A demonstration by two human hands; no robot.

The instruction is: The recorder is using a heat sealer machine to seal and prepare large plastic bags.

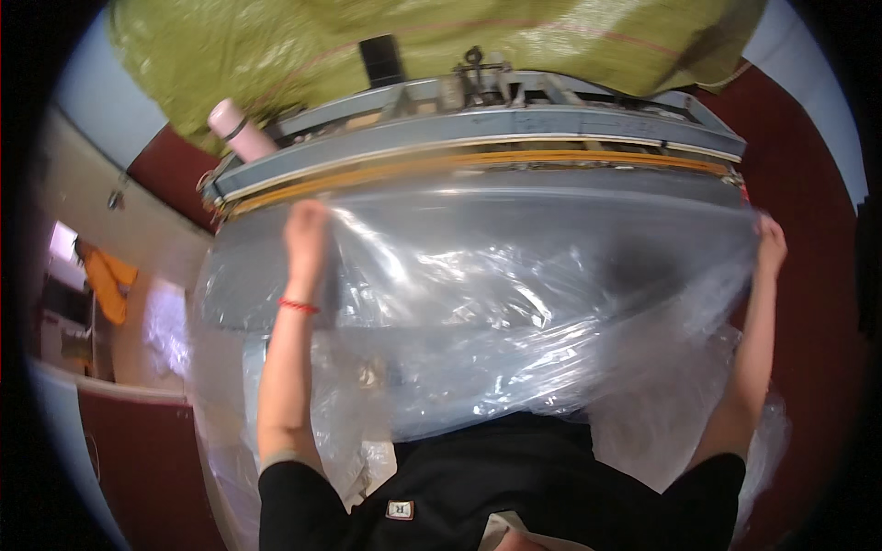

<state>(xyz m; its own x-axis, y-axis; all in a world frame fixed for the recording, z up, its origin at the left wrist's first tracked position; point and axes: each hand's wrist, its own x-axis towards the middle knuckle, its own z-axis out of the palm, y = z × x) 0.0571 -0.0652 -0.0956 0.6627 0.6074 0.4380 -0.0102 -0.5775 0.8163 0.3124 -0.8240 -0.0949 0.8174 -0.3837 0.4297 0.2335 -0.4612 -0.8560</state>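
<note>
Right fingers point(767, 226) grip clear, glossy, wrinkled plastic sheeting point(496, 285).

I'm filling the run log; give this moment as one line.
left hand: blurred, at clear plastic sheet | right hand: holding sheet's right edge | sheet: wrinkled, spanning between hands

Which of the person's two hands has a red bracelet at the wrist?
The left hand: a red bracelet circles its wrist, while the right hand shows a bare wrist.

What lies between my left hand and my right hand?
In the head view, clear plastic film spans the stretch from the left hand to the right hand, with a dark grey surface behind it.
</note>
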